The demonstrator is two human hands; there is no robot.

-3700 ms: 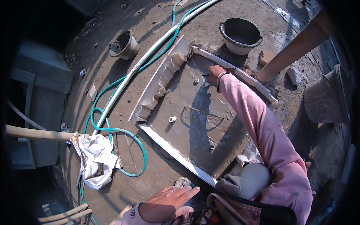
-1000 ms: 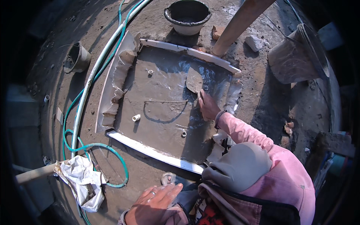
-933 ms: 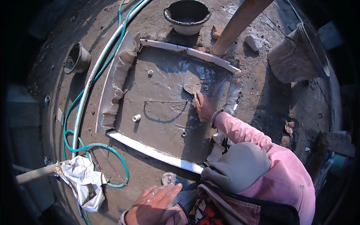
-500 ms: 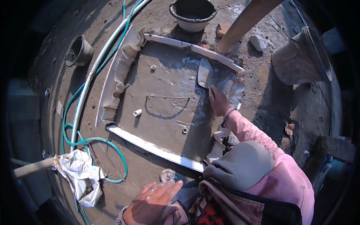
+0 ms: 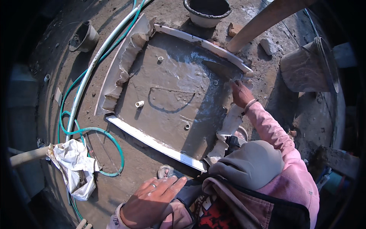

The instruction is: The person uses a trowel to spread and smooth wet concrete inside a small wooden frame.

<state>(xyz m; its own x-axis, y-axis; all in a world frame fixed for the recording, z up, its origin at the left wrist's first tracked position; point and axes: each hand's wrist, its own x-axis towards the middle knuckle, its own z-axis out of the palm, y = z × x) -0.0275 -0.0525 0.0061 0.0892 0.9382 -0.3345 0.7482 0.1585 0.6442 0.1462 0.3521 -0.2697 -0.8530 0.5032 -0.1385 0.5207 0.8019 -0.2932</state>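
Observation:
My right hand (image 5: 243, 94) is closed at the right edge of a framed wet cement slab (image 5: 167, 76). A dark, thin shape (image 5: 221, 69) beside its fingers seems to be the tilted blade of the trowel it grips; the handle is hidden in the fist. White strips (image 5: 152, 142) edge the slab near and far, and crumpled sheeting (image 5: 124, 72) lines its sides. Short pipe stubs (image 5: 140, 104) stick up from the cement, and a half-round line is scored in its middle. My left hand (image 5: 150, 202) lies with fingers stretched out over my leg, holding nothing.
A green hose (image 5: 114, 143) and a pale pipe (image 5: 85, 82) run along the left, beside a white sack (image 5: 74, 164). Buckets (image 5: 87, 38) stand left and right (image 5: 301, 70), and a basin (image 5: 207, 17) at the back. A slanting pole (image 5: 263, 28) stands at the far right corner.
My right hand has moved right to the slab's edge, and the trowel blade has come off the surface where it lay flat, uncovering another pipe stub. My left hand stays on my leg.

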